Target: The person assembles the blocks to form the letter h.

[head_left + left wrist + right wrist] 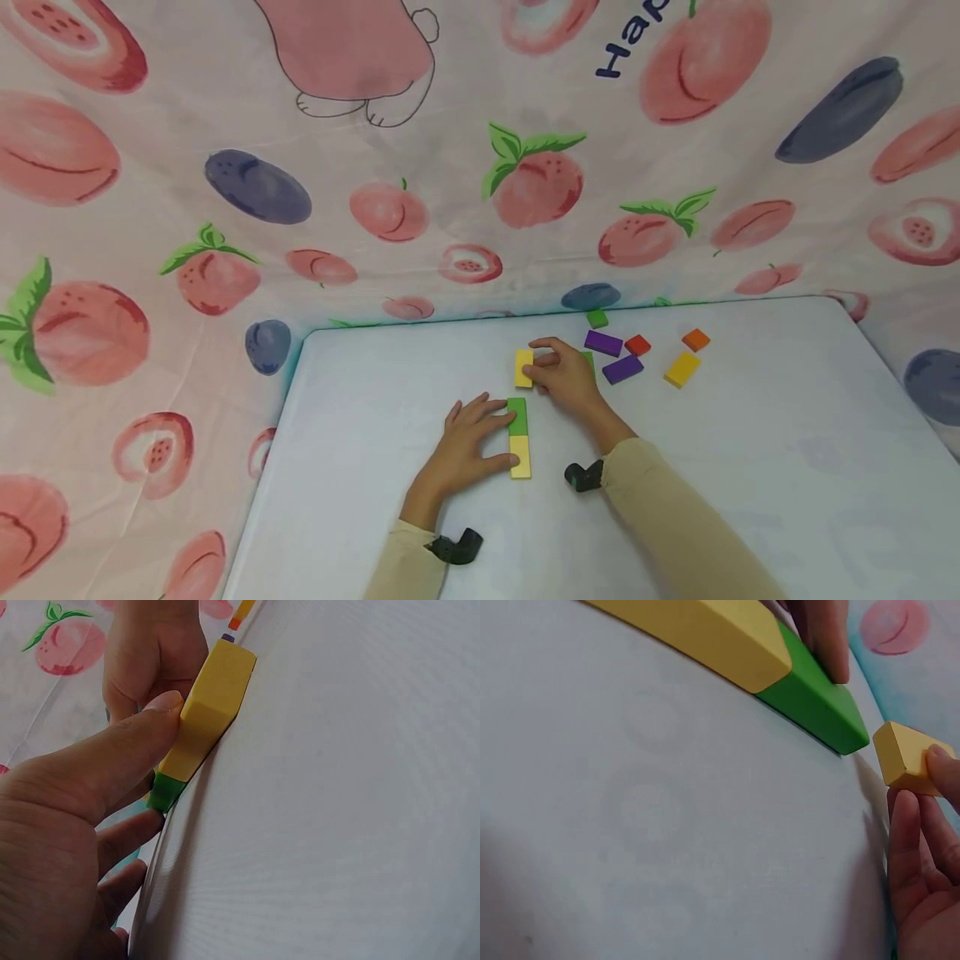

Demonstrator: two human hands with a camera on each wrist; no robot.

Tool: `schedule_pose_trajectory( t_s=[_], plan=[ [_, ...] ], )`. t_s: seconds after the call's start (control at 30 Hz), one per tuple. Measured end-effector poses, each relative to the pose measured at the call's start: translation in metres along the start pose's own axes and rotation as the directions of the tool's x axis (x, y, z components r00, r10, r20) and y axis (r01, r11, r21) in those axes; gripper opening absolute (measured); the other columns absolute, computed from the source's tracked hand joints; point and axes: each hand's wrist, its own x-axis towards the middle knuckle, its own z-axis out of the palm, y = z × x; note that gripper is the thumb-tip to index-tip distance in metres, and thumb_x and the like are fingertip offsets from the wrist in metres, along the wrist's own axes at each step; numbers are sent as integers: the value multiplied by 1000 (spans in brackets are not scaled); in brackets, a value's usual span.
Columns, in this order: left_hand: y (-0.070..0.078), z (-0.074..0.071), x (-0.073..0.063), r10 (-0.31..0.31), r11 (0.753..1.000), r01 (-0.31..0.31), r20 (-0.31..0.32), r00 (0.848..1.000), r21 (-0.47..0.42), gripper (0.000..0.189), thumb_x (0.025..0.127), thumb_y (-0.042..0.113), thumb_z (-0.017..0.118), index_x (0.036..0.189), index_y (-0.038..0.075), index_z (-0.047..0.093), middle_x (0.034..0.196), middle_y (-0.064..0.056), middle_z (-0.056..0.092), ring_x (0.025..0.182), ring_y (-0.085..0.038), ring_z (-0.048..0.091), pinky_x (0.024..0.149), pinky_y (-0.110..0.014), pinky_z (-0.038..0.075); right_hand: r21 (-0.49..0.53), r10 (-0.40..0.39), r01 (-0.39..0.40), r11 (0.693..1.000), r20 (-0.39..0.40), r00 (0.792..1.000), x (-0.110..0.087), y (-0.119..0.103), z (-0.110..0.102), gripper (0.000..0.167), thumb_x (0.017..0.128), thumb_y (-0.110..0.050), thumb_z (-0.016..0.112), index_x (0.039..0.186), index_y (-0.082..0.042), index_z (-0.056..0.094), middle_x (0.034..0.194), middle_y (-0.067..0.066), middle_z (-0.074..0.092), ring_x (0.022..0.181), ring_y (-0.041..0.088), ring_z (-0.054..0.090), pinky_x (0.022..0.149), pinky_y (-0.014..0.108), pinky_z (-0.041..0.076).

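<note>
On the white table a green block (517,417) and a yellow block (521,457) lie end to end in a line. My left hand (467,440) is spread beside them, its thumb touching the yellow block and a fingertip on the green one. Just beyond the green end, my right hand (567,379) pinches a second yellow block (523,368) between thumb and fingers. In the right wrist view that held block (904,759) is apart from the green block (817,697), with a gap between their ends.
Behind my right hand lie two purple blocks (603,342), a red block (637,346) and green blocks (597,318), one partly hidden by the hand. Farther right are an orange block (696,339) and another yellow block (682,370). A fruit-print cloth (450,150) hangs behind the table.
</note>
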Motion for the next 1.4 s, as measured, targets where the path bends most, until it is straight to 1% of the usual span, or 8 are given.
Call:
schedule_pose_trajectory(
  t_s=[0.1,0.27,0.43,0.77,0.87,1.07,1.2,1.4],
  plan=[
    [0,0,0,-2,1000,2,-1,1000,-2,67,87,55,74,146,28,58,155,4,49,156,-24,27,125,-63,11,-31,-18,18,999,-9,1000,3,0,5,41,91,-21,78,130,-18,64,106,13,75,69,18,69,64,29,56],
    [-1,0,0,-1,1000,1,-4,1000,-4,67,87,54,74,146,27,58,155,4,49,156,-24,27,125,-62,11,-108,-72,72,992,0,997,4,-2,10,38,92,-21,77,128,-16,65,111,12,75,85,18,73,69,30,59],
    [-2,1,0,-3,1000,3,-2,1000,-7,67,87,55,73,146,27,58,156,5,49,156,-23,26,125,-62,10,-149,-67,64,987,-10,998,5,0,15,37,92,-26,77,127,-19,67,111,10,76,97,22,74,79,36,61],
    [-2,1,0,-4,1000,4,3,1000,3,67,88,56,73,146,27,58,156,5,48,156,-22,26,126,-61,10,-208,-115,115,971,12,993,8,12,14,38,92,-33,76,126,-19,68,103,4,75,90,17,71,81,37,59],
    [-2,1,0,-6,1000,6,5,1000,-3,67,87,55,73,146,27,58,156,5,48,156,-22,26,126,-61,10,-218,-120,124,968,31,992,9,12,13,38,92,-35,76,126,-19,68,102,3,73,87,14,70,79,34,58],
    [0,-1,0,-11,1000,11,14,1000,-6,67,87,55,73,146,27,57,157,5,48,157,-22,25,126,-60,9,-209,-90,114,971,122,988,10,10,6,42,95,-33,74,131,-14,64,98,4,68,73,12,66,70,27,55],
    [1,-2,-1,-8,1000,8,15,1000,-8,68,87,55,73,147,26,57,157,5,48,157,-23,25,125,-61,10,-203,-71,108,973,181,981,10,8,1,46,96,-32,73,136,-12,61,98,4,66,72,12,66,70,27,56],
    [1,-2,-1,-11,1000,12,15,1000,-6,67,88,55,73,147,26,57,157,5,48,157,-23,25,125,-61,10,-254,-137,183,950,189,972,9,15,1,47,94,-31,75,135,-11,63,95,4,64,68,11,63,69,28,53]
  ],
)
